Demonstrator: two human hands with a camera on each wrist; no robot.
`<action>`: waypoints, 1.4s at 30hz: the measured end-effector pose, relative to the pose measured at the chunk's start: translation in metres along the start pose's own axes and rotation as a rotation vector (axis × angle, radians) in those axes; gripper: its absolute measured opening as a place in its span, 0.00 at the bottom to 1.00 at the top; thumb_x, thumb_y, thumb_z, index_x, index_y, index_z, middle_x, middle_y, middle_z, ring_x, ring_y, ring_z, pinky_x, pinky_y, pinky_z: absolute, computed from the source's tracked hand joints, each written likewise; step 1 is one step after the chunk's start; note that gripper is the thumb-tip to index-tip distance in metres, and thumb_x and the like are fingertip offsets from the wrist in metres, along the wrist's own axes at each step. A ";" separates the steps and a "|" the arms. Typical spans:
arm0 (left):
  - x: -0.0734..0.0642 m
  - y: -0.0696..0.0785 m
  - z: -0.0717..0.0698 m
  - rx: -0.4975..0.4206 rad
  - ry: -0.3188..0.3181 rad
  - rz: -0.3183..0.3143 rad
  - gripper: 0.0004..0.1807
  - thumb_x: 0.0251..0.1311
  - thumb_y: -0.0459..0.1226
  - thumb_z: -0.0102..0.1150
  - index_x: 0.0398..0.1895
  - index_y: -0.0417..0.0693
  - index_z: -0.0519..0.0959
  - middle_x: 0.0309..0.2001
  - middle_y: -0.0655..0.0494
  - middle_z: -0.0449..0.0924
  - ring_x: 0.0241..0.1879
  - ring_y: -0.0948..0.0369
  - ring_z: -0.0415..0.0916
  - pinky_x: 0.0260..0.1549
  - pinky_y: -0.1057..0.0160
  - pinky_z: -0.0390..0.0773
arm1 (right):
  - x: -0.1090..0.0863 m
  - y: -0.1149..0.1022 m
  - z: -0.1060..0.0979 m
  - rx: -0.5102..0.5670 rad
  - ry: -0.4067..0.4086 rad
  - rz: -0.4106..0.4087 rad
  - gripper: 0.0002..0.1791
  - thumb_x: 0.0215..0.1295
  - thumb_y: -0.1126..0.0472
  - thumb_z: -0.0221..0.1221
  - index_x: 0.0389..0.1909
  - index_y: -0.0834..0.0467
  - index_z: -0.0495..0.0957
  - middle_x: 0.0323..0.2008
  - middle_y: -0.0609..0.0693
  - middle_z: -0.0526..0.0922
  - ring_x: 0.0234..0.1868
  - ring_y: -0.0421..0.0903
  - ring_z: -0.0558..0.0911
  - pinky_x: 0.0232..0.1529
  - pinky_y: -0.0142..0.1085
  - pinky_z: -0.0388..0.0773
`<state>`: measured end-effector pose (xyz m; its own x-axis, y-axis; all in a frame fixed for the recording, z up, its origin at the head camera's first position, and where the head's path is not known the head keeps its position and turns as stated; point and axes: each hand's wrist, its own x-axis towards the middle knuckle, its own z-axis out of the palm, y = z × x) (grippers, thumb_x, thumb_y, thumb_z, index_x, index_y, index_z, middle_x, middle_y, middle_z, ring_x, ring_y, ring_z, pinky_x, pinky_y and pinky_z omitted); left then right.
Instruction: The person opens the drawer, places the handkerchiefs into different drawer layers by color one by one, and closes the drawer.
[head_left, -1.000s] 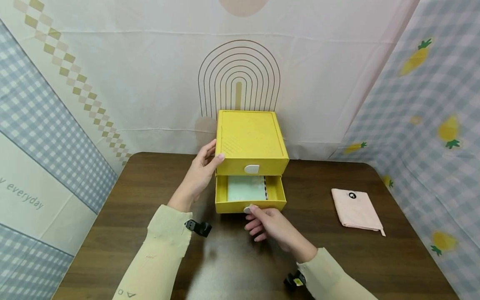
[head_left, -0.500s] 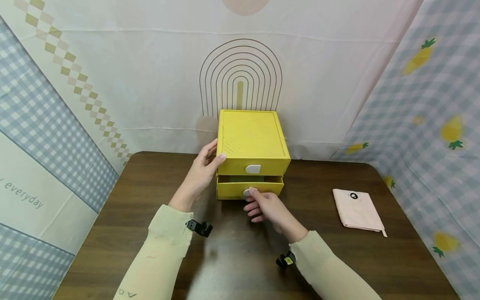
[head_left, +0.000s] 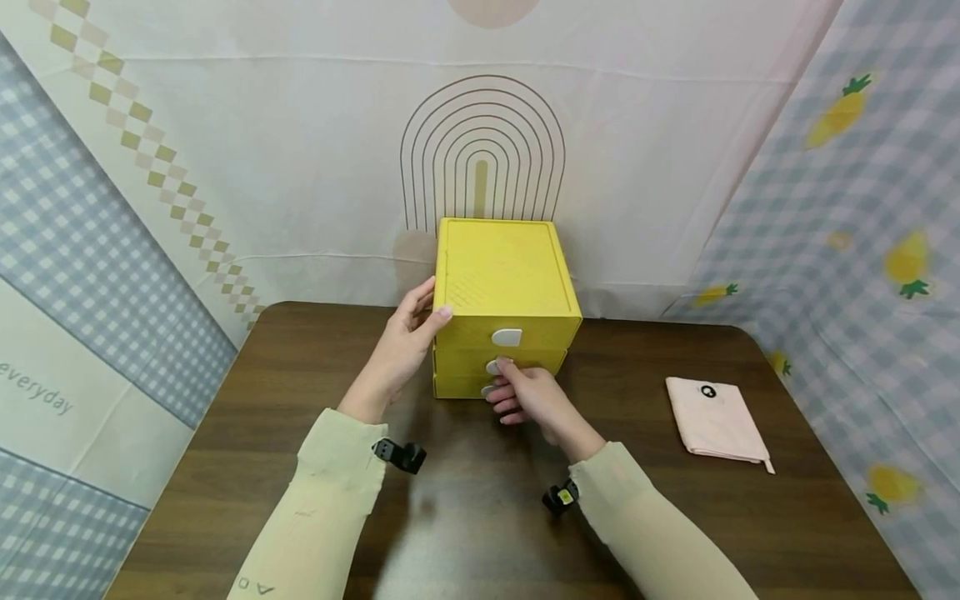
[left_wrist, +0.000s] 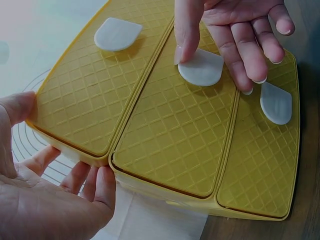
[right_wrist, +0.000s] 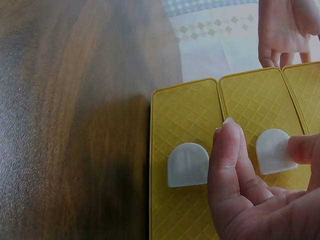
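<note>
A yellow drawer cabinet (head_left: 506,267) stands against the back cloth, its three drawers flush with the front. Each drawer has a white rounded knob; the middle knob (left_wrist: 201,69) and the bottom knob (right_wrist: 188,165) show close up. My left hand (head_left: 397,354) holds the cabinet's left front corner, thumb at the front edge and fingers against the side. My right hand (head_left: 536,398) has its thumb on the middle knob. Its other fingers (left_wrist: 245,50) extend loosely below that knob, near the bottom drawer. The drawers' insides are hidden.
A folded pink cloth (head_left: 716,418) with a dark round mark lies on the brown wooden table (head_left: 465,517), right of the cabinet. Patterned cloths hang behind and on both sides. Small black cameras sit at both wrists.
The middle drawer, which stood out with a pale green item inside, has slid back into the cabinet. My right hand moved inward with its knob; my left hand stayed at the corner.
</note>
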<state>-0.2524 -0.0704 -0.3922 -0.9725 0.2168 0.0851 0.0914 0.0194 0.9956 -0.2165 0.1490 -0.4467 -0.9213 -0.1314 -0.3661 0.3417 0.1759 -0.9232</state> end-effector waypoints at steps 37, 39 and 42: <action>0.000 0.000 -0.003 0.008 -0.005 -0.001 0.35 0.64 0.55 0.57 0.73 0.69 0.58 0.67 0.61 0.62 0.61 0.55 0.63 0.59 0.50 0.65 | 0.008 0.033 -0.007 -0.021 -0.025 0.123 0.37 0.66 0.36 0.54 0.53 0.69 0.75 0.38 0.57 0.84 0.33 0.49 0.83 0.33 0.41 0.82; 0.000 0.000 -0.003 0.006 -0.007 -0.004 0.35 0.64 0.55 0.57 0.73 0.69 0.58 0.67 0.61 0.62 0.61 0.54 0.63 0.60 0.50 0.65 | 0.008 0.034 -0.007 -0.018 -0.022 0.126 0.37 0.66 0.36 0.54 0.53 0.69 0.75 0.38 0.57 0.84 0.33 0.49 0.83 0.33 0.41 0.82; 0.001 0.001 -0.003 0.005 -0.007 -0.011 0.35 0.64 0.55 0.57 0.73 0.70 0.58 0.67 0.61 0.62 0.62 0.54 0.63 0.61 0.50 0.64 | 0.008 0.033 -0.006 -0.015 -0.020 0.128 0.36 0.67 0.37 0.54 0.53 0.69 0.75 0.38 0.57 0.84 0.33 0.49 0.83 0.33 0.42 0.82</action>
<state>-0.2539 -0.0729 -0.3914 -0.9718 0.2237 0.0742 0.0823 0.0267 0.9963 -0.2138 0.1598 -0.4797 -0.8665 -0.1265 -0.4830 0.4532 0.2066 -0.8671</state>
